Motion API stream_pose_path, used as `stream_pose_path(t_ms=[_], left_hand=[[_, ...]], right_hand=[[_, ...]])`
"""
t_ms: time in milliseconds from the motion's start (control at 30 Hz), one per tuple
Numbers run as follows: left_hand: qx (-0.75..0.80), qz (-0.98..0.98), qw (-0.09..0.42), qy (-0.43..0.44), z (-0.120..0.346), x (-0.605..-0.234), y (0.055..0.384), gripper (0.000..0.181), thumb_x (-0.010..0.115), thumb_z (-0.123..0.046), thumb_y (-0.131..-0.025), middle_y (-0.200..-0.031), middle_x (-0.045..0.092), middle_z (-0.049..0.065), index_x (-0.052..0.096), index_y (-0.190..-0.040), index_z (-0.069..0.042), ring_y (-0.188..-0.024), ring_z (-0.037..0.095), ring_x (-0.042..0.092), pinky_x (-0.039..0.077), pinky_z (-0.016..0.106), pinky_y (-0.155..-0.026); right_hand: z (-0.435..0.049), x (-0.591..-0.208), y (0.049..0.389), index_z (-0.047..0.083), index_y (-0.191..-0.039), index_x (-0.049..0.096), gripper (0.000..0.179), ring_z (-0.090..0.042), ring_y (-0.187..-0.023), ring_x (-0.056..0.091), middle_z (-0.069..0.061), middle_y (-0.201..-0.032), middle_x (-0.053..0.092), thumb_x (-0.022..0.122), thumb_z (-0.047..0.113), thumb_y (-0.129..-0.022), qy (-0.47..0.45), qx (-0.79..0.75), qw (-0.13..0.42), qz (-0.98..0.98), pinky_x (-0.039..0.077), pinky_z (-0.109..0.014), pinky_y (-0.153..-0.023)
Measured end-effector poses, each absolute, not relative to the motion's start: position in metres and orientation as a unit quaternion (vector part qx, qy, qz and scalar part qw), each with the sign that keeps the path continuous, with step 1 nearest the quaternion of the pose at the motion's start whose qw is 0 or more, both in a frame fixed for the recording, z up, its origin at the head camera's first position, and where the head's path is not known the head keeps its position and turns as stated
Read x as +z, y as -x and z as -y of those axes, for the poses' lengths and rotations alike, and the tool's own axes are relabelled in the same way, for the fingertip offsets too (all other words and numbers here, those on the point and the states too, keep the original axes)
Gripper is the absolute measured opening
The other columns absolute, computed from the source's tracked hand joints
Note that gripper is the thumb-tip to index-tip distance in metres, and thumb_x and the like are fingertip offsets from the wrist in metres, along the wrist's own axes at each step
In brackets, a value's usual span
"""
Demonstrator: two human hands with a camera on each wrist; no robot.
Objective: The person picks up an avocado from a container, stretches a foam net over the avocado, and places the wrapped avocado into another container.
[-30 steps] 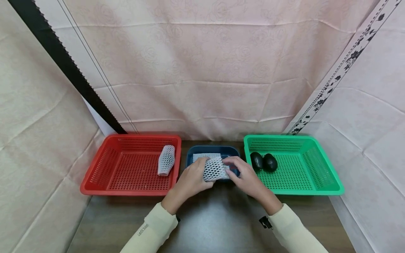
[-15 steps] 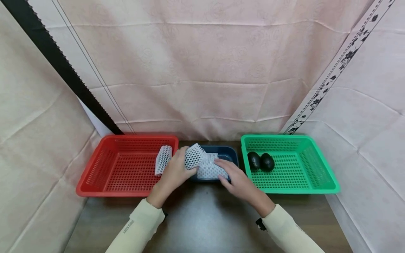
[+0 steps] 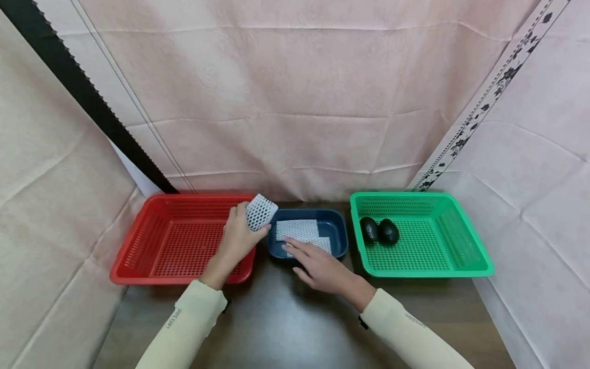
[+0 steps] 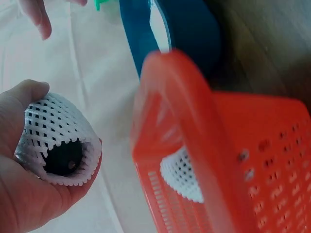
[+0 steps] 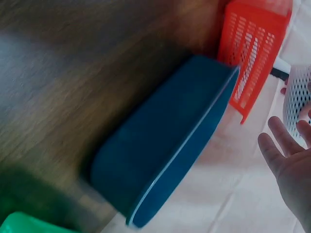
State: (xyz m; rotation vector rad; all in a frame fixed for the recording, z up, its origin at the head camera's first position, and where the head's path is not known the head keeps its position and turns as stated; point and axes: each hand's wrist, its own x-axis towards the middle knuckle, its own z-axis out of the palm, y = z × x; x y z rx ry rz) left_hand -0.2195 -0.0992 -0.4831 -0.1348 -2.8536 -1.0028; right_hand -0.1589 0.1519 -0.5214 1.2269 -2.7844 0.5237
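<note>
My left hand [image 3: 236, 237] grips a white foam net sleeve [image 3: 261, 212] above the right end of the red basket [image 3: 177, 281]. In the left wrist view a dark avocado [image 4: 63, 158] shows inside the sleeve's open end. Another netted fruit [image 4: 181, 174] lies in that basket, mostly hidden behind my left hand in the head view. My right hand [image 3: 321, 266], fingers extended, is over the front of the blue tray [image 3: 341, 233] and holds nothing. Flat foam nets [image 3: 297, 229] lie in the tray, partly covered by that hand.
Two dark avocados [image 3: 388, 232] sit at the left side of the green basket [image 3: 442, 251], right of the tray. All three containers stand in a row on the dark wooden table [image 3: 295, 328]. Pale cloth [image 3: 295, 102] hangs behind and at both sides.
My left hand has carried the netted avocado from over the blue tray left to the red basket. The right hand has let go of it and moved left and nearer across the tray.
</note>
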Motion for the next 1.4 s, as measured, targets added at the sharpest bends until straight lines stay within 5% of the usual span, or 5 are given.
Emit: stream_pose_path(t_ms=[500, 967, 1400], left_hand=[[-0.314, 0.949, 0.008, -0.017, 0.147, -0.487, 0.25, 0.08, 0.074, -0.045, -0.09, -0.125, 0.056, 0.027, 0.038, -0.144, 0.003, -0.109, 0.042, 0.058, 0.057, 0.059, -0.09], [-0.289, 0.955, -0.056, -0.028, 0.19, -0.496, 0.276, 0.086, 0.069, -0.05, -0.091, -0.118, 0.058, 0.034, 0.037, -0.14, 0.014, -0.097, 0.04, 0.064, 0.058, 0.042, -0.067], [-0.265, 0.951, -0.148, -0.066, 0.21, -0.507, 0.29, 0.097, 0.061, -0.044, -0.097, -0.136, 0.049, 0.044, 0.015, -0.153, 0.02, -0.115, 0.049, 0.059, 0.058, 0.054, -0.085]], right_hand=[[-0.104, -0.543, 0.162, 0.024, -0.166, 0.017, 0.07, -0.016, -0.145, 0.046, 0.006, -0.175, 0.007, 0.05, 0.042, -0.107, -0.458, 0.146, -0.022, 0.877, 0.045, -0.038, -0.115], [-0.081, -0.563, 0.161, 0.03, -0.166, 0.013, 0.076, -0.018, -0.142, 0.049, 0.009, -0.174, -0.004, 0.058, 0.034, -0.104, -0.47, 0.14, -0.076, 0.868, 0.048, -0.036, -0.11], [-0.075, -0.567, 0.161, 0.034, -0.166, 0.013, 0.076, -0.018, -0.143, 0.048, 0.015, -0.172, -0.011, 0.058, 0.032, -0.105, -0.472, 0.144, -0.106, 0.863, 0.048, -0.037, -0.11]])
